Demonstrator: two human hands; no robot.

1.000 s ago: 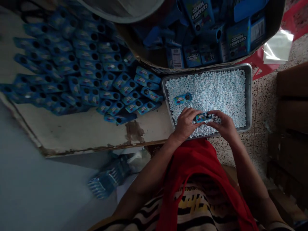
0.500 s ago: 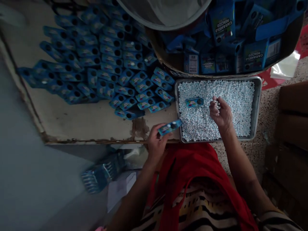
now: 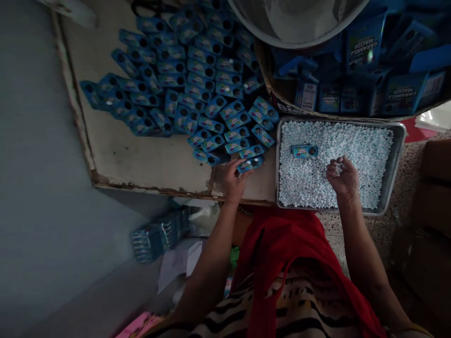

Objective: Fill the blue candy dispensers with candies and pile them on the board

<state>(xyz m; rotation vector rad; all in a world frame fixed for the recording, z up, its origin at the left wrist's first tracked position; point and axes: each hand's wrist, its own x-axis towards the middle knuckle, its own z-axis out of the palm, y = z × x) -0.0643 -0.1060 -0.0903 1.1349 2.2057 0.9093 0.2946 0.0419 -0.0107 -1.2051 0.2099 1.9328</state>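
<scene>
Between the fingers of my left hand is a small blue candy box with a round opening on top and white candies on its face. It is at the front of the grouped blue boxes on the table. My right hand is cupped, palm up, around a few small white candies. Beneath it lies a metal tray filled with white and pale blue candies. Another blue box rests on the candies, left of my right hand.
Behind the tray stands a cardboard carton full of blue boxes printed "Caramelo Macizo". A large metal bowl sits partly over it. The table's front edge runs along my side. Wrapped blue packs lie below, and brown cartons stand at right.
My left hand has carried its blue box away from the tray's edge, left to the front of the grouped boxes. My right hand stays cupped over the tray. The view has shifted left.
</scene>
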